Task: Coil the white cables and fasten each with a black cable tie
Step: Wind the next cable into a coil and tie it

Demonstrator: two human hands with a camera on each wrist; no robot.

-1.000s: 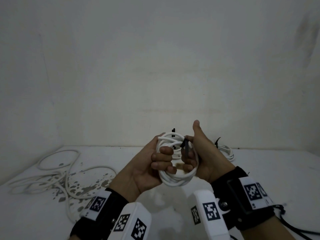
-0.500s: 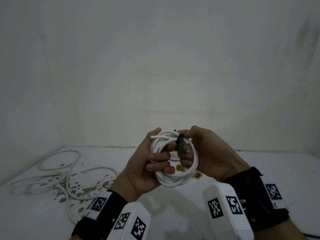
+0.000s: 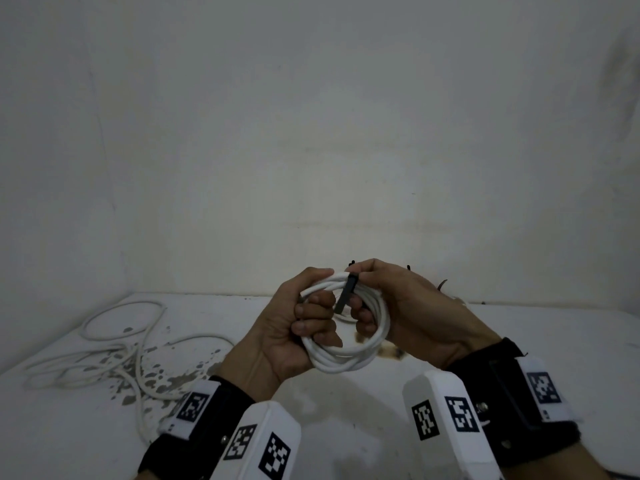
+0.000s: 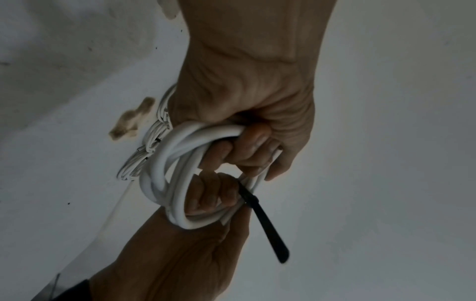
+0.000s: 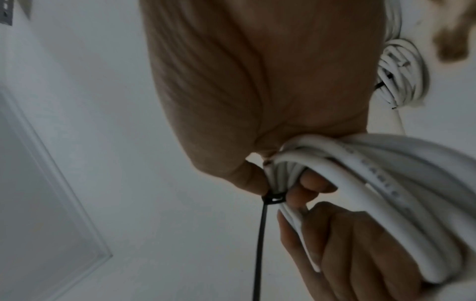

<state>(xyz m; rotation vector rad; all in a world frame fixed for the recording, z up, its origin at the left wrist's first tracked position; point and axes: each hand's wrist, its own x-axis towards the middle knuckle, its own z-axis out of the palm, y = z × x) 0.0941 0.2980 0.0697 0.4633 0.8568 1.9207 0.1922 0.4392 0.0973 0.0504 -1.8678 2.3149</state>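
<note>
I hold a coiled white cable [image 3: 346, 358] above the table with both hands. My left hand [image 3: 311, 323] grips the coil's left side, fingers curled through the loop. My right hand [image 3: 367, 306] has its fingers through the loop from the right and pinches a black cable tie [image 3: 346, 294] at the coil's top. The left wrist view shows the tie [image 4: 268, 230] wrapped round the strands of the coil [image 4: 165, 163], its tail sticking out free. In the right wrist view the tie's head [image 5: 274, 198] sits against the coil [image 5: 386, 183] at my thumb.
Loose white cables [image 3: 114, 355] sprawl over the stained left part of the white table [image 3: 346, 427]. Tied coils [image 4: 144, 154] lie behind my hands near the wall, one also in the right wrist view [image 5: 396, 77]. A brown stain [image 3: 391, 353] marks the table.
My right thumb, raised a second ago, has folded down onto the coil's top at the tie. Both hands lifted the coil slightly, and the right wrist swung outward.
</note>
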